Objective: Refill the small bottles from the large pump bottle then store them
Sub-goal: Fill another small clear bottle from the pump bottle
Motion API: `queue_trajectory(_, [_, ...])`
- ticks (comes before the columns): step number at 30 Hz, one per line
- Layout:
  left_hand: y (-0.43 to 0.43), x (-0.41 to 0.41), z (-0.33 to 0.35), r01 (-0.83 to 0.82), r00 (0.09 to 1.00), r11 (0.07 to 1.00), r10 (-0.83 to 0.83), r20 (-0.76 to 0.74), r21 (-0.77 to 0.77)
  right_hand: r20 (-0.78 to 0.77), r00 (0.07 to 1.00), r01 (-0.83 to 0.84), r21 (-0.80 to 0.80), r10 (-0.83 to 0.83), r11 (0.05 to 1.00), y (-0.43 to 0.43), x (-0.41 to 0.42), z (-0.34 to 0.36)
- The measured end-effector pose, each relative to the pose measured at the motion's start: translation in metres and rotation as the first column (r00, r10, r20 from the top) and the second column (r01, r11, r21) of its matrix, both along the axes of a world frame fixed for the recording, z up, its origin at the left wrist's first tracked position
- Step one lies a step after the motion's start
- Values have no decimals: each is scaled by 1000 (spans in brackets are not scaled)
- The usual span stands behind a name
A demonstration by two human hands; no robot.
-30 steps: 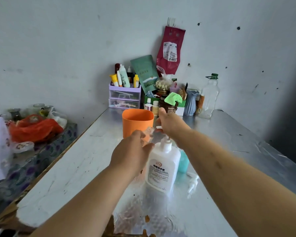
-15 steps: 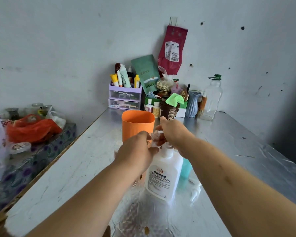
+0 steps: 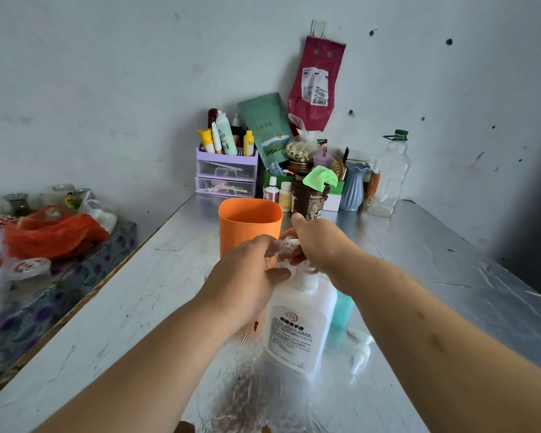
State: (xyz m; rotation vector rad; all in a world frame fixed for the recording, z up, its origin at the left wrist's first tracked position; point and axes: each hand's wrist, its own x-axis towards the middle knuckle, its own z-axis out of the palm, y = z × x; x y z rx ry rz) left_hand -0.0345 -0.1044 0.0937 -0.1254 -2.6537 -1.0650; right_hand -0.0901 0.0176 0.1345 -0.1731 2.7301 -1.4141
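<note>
The large white pump bottle [image 3: 297, 323] stands on the metal table in front of me. My right hand [image 3: 320, 243] lies over its pump head, fingers curled down on it. My left hand [image 3: 247, 273] grips a small clear bottle [image 3: 280, 250], holding it up beside the pump's nozzle. Most of the small bottle is hidden by my fingers. A teal bottle [image 3: 341, 314] stands just behind the pump bottle. A loose white pump head [image 3: 361, 351] lies on the table to its right.
An orange cup [image 3: 247, 223] stands just beyond my hands. A purple drawer organiser [image 3: 227, 170], jars, a blue vase [image 3: 353, 189] and a clear empty bottle [image 3: 389, 176] crowd the far corner. An orange bag [image 3: 53, 232] lies on a patterned box at left.
Both hands stayed at the pump bottle. My right hand settled lower on the pump head, and the small bottle in my left hand came closer to the nozzle.
</note>
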Motion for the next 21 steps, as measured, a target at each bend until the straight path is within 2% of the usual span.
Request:
queue_trajectory(2, [-1, 0, 2, -3, 1000, 1000, 3, 0, -28, 15, 1000, 12, -54, -11, 998, -1, -3, -1])
queue_trajectory(10, [-6, 0, 1, 4, 999, 995, 1, 53, -98, -2, 999, -54, 114, 54, 992, -2, -9, -13])
queue_trajectory(13, [-6, 4, 0, 13, 996, 998, -8, 91, -59, 45, 998, -41, 66, 38, 997, -2, -9, -13])
queue_trajectory(15, [-4, 7, 0, 26, 995, 999, -22, 94, -45, 52, 996, -83, 97, 78, 992, -1, -7, -10])
queue_trajectory(18, [-3, 12, 4, 46, 996, 999, -45, 81, -14, 140, 988, -73, -3, 72, 997, 3, -1, -2])
queue_trajectory(21, [-4, 15, 7, 51, 996, 999, -50, 77, -13, 147, 985, -93, -6, 93, 996, 2, 4, 6])
